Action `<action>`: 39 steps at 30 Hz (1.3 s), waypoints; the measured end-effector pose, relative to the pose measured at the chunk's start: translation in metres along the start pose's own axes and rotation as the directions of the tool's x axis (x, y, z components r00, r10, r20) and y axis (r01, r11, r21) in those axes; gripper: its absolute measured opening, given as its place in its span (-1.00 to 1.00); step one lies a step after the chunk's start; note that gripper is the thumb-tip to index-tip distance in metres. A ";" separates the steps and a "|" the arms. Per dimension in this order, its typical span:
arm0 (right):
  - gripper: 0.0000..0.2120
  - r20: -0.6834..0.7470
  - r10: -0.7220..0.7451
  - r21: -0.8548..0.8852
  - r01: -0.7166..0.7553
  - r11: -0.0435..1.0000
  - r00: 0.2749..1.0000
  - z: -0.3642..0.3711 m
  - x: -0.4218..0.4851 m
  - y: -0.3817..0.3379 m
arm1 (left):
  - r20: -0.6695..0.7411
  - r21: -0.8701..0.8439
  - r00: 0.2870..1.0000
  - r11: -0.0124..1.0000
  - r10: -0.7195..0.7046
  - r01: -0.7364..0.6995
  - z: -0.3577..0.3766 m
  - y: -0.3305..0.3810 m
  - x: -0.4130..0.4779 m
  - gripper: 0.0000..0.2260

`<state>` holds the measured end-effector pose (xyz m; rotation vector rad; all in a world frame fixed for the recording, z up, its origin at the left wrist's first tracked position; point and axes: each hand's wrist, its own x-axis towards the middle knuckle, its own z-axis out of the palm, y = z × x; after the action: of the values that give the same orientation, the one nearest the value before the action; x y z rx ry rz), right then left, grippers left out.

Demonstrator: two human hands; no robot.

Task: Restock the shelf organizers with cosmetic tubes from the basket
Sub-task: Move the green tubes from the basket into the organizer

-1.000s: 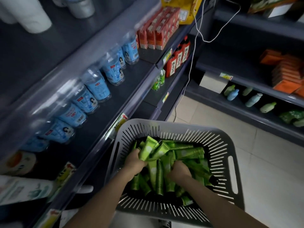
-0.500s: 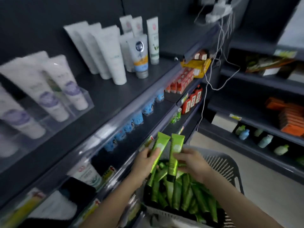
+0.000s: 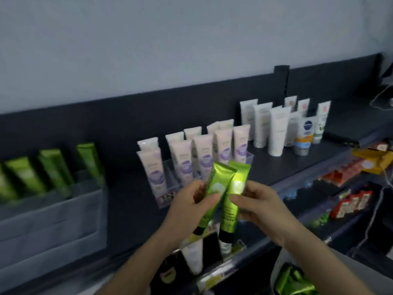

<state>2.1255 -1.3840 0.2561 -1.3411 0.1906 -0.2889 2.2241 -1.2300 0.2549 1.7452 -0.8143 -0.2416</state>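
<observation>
Found two green tubes (image 3: 228, 211) held up, caps down, just in front of the shelf's (image 3: 297, 167) front edge, touching and splayed in a narrow V. Noted left grip (image 3: 191, 206) closed round the left-hand one at mid-length, thumb across its face; right grip (image 3: 258, 207) pinching the other likewise. Located the clear organizer (image 3: 53, 209) with matching stock (image 3: 55, 171) at the shelf's left end, well apart from the pair. Observed purple-labelled tubes (image 3: 204, 158) standing directly behind the pair, white tubes (image 3: 276, 128) further toward the right end. Glimpsed the basket (image 3: 276, 267) low at right, more green stock inside. Judged risks: slipping of a glossy tube if both get passed into one grip; toppling the purple-labelled row on the swing left; dislodging the leaning stock on insertion. Could not make out free slots through the blur.
</observation>
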 end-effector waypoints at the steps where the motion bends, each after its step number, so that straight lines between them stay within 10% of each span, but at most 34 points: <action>1: -0.76 0.048 -0.019 0.000 0.019 1.000 0.999 0.020 0.003 -0.002 | -0.051 0.007 0.999 1.000 0.009 -0.009 -0.021 0.003 -0.008 -0.74; 13: -0.84 0.355 -0.158 -0.210 0.244 0.947 0.921 0.261 0.055 0.007 | -0.541 0.296 0.836 0.951 0.093 0.087 -0.267 0.002 -0.103 -0.85; 23: -0.91 0.236 -0.367 -0.332 0.429 0.840 0.900 0.408 0.114 0.017 | -0.755 0.389 0.643 0.877 0.127 0.284 -0.402 -0.036 -0.100 -0.85; 39: -0.81 0.291 -0.348 -0.799 0.426 0.423 0.891 0.472 0.163 0.073 | -0.703 0.462 0.710 0.778 0.029 0.425 -0.452 -0.108 -0.079 -0.82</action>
<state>2.4290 -0.9823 0.2936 -2.4168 -0.0905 -0.5812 2.4538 -0.8206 0.2920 2.3031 -0.1123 0.5739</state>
